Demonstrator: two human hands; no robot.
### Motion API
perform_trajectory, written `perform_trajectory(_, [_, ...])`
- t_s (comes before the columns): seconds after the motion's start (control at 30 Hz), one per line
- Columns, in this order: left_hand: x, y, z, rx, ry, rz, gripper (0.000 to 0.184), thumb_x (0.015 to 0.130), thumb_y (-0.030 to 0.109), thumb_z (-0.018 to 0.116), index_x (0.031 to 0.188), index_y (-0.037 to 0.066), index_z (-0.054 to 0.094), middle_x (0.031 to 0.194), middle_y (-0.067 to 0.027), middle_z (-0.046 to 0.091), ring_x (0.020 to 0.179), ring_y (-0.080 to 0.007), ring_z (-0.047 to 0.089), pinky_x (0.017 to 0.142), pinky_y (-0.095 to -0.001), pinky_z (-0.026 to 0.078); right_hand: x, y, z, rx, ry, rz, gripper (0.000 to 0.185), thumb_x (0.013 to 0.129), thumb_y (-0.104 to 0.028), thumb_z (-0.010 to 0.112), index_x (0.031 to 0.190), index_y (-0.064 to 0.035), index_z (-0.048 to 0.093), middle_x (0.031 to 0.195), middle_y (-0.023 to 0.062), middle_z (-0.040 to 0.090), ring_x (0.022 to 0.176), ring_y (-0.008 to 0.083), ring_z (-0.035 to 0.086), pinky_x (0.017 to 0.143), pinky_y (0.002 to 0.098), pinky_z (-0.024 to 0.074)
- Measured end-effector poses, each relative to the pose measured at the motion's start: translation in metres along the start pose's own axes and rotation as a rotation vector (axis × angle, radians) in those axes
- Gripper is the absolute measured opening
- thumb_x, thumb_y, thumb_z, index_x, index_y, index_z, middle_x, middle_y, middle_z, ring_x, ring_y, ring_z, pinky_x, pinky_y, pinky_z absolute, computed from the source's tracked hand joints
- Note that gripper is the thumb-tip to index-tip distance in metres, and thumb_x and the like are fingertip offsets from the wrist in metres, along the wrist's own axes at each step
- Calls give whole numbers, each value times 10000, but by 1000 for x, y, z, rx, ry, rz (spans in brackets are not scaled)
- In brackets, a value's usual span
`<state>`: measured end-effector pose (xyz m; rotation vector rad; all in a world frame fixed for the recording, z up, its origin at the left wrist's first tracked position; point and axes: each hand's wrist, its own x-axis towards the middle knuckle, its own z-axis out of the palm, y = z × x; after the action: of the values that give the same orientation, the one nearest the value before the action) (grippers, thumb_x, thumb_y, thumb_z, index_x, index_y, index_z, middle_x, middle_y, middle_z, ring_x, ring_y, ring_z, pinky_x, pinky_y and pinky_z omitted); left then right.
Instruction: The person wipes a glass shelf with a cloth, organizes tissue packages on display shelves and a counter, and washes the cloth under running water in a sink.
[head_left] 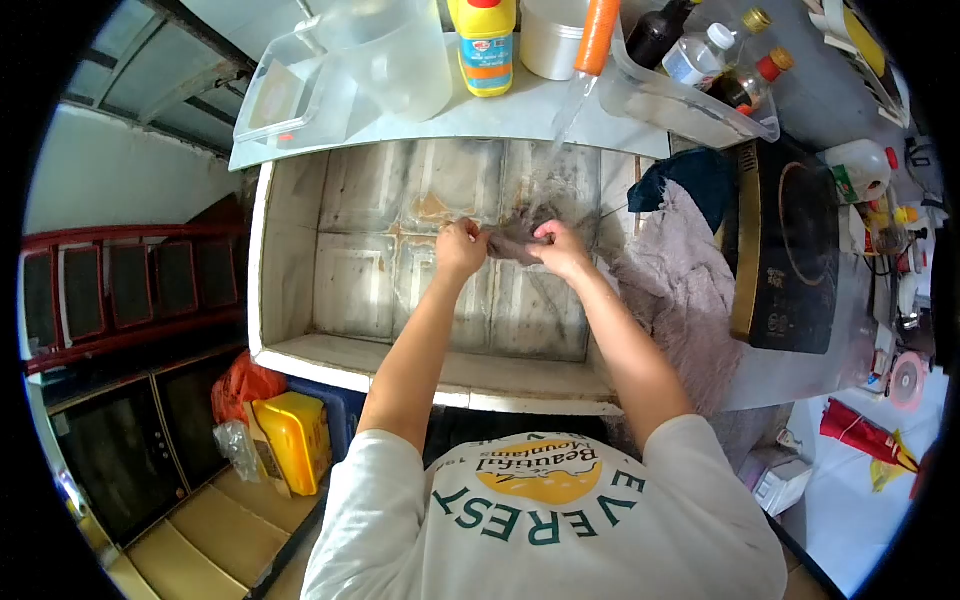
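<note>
Both my hands are over the tiled sink basin (352,290), with a wet grey-brown cloth (515,240) stretched between them. My left hand (461,247) pinches its left end. At the other end, my right hand (561,250) is closed on the cloth. Water runs down from an orange hose (597,38) just behind the cloth and splashes around it. The cloth's far part is blurred by the water.
A yellow bottle (486,50), a clear pitcher (395,60) and a white tub (552,38) stand on the back ledge. A bin of bottles (640,92) is at the back right. Right of the basin lie a greyish-pink towel (690,260) and a black cooktop (795,250).
</note>
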<state>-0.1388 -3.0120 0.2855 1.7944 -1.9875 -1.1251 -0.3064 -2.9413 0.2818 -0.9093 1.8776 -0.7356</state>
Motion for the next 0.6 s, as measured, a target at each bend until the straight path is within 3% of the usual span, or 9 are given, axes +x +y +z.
perform_trajectory(0.1, [-2,2,2,169,45,165,245,750,235,599,728,0,536,632,-122,564,604,-202,562,577,-348,445,-11,5,0,-196,89,-115,324,626,-152,704,892,-51,549,853,116,579,820,257,550,723,331,429])
perform_trajectory(0.17, [-6,5,5,-74,-36,147,222,785,219,570,770,1,529,639,-90,557,591,-167,533,549,-313,439,-18,-4,2,-301,158,-342,333,623,-164,701,905,-63,554,884,129,576,849,277,548,735,351,430])
perform_trajectory(0.2, [-1,-10,21,-389,-111,32,179,820,186,543,803,10,510,651,-42,531,598,-114,502,524,-251,411,-22,-12,2,-223,13,-375,354,633,-186,691,920,-43,541,886,138,576,852,274,554,733,342,435])
perform_trajectory(0.23, [-6,0,19,-386,-110,36,179,820,186,543,803,10,510,651,-42,531,598,-114,502,524,-251,411,-26,-21,7,-48,-129,-344,363,639,-199,677,918,-16,536,876,147,578,832,274,566,728,335,444])
perform_trajectory(0.3, [-26,35,2,-677,-81,-34,199,811,180,551,750,-5,509,608,-73,548,566,-145,540,537,-284,433,-39,-55,1,-188,-59,-278,370,647,-197,669,923,4,527,878,149,585,825,263,578,722,338,453])
perform_trajectory(0.33, [-29,43,-2,-782,-91,31,139,821,112,544,750,7,488,640,-34,545,569,-81,513,515,-237,423,-37,-56,3,-190,-62,-274,370,647,-197,669,923,4,527,878,149,585,825,263,578,722,338,453])
perform_trajectory(0.4, [-31,50,-10,-942,-70,25,115,823,105,545,769,23,485,670,-25,539,591,-87,514,532,-230,426,-32,-57,5,24,-28,-421,387,643,-182,674,949,2,524,875,150,594,805,257,587,701,348,460])
perform_trajectory(0.53, [-36,59,-34,-1047,-11,101,93,814,84,561,783,47,481,720,-26,554,622,-89,526,562,-208,413,-7,-53,-9,253,-219,-347,161,719,-93,632,835,16,610,724,47,621,661,85,546,630,228,444])
perform_trajectory(0.6, [-39,65,-48,-984,52,145,104,812,95,566,779,52,477,701,-22,547,618,-88,527,572,-207,413,-7,-64,-23,353,-377,-256,172,749,-149,638,832,0,617,696,15,603,621,49,500,559,214,413])
